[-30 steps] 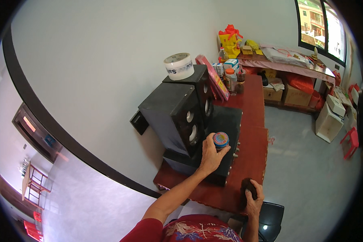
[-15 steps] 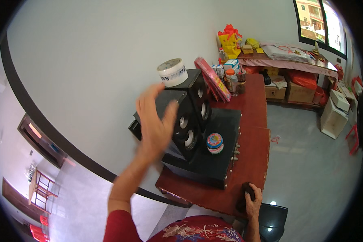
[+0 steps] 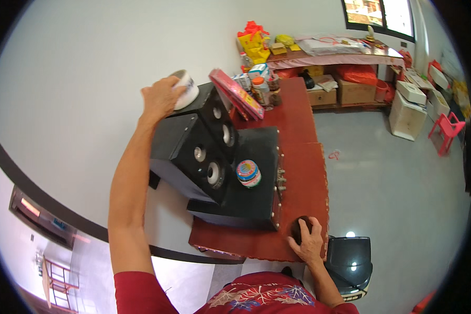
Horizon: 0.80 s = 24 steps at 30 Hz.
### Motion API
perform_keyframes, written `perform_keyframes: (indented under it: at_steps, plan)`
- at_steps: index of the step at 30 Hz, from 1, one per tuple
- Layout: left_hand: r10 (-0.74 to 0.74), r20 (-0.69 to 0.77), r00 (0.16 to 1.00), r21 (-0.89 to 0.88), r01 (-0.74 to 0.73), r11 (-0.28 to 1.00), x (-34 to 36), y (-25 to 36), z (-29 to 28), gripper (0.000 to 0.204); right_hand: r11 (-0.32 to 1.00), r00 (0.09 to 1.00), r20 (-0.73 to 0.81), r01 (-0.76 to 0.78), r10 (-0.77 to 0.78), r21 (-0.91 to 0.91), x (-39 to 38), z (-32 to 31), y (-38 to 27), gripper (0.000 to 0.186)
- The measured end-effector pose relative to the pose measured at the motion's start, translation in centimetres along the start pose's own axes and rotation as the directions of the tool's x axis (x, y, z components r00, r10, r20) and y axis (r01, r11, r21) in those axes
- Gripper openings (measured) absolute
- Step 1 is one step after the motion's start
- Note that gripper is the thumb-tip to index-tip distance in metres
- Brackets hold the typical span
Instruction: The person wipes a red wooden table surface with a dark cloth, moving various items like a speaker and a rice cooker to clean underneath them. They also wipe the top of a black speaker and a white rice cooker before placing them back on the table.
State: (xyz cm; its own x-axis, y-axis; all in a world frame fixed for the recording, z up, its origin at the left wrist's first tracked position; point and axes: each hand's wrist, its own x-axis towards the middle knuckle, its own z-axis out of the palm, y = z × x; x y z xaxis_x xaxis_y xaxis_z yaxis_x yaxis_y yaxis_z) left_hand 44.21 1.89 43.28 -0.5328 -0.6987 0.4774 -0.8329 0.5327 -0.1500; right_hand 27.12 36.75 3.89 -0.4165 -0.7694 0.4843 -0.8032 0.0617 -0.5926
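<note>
My left hand reaches far forward, its fingers closed on a wide roll of white packing tape. The roll is at the top of the rear black speaker; I cannot tell whether it rests there or is lifted. A second black speaker stands nearer, below my left forearm. Low on the red-brown table, my right hand is closed round a small dark rounded object whose kind I cannot make out. Ahead of it, a small round tub with a blue-rimmed lid sits on a flat black amplifier-like box.
Behind the speakers lean pink flat boxes, beside an orange-capped jar. A second table bears bags and plastic sheeting, with cardboard boxes beneath. At right are a pink chair and a white box; a black lidded bin stands below.
My left hand has moved forward and taken hold of the tape roll. My right hand keeps the dark object on the table. The whole view has shifted.
</note>
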Motion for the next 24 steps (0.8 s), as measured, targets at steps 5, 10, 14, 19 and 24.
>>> perform_keyframes:
  at_steps: [5,10,14,19,24]
  plan:
    - [-0.086,-0.386,0.918,-0.546,-0.153,0.824,-4.8,-1.8,-5.0,0.027,0.985,0.997,0.061,0.066,-0.057,-0.161,-0.5,-0.5,-1.4,0.067]
    - [-0.281,-0.493,0.823,-0.748,-0.237,0.62,-17.0,1.8,-8.3,0.02,0.997,0.994,-0.103,-0.027,0.019,-0.078,-1.8,0.6,1.4,0.048]
    - [-0.376,-0.492,0.785,-0.608,-0.001,0.794,-28.2,5.0,-4.5,0.017,0.955,0.93,-0.305,-0.126,0.207,0.267,-0.4,-1.2,-3.4,0.038]
    - [-0.319,0.069,0.945,-0.984,0.117,0.133,-34.4,8.5,3.0,0.016,0.954,0.828,-0.546,0.255,-0.131,0.157,2.1,-5.9,-15.5,0.049]
    - [-0.165,0.192,0.967,-0.969,0.16,-0.187,-39.0,9.3,8.0,0.029,0.879,0.822,-0.414,0.467,-0.391,0.094,0.3,-1.5,-23.3,0.049]
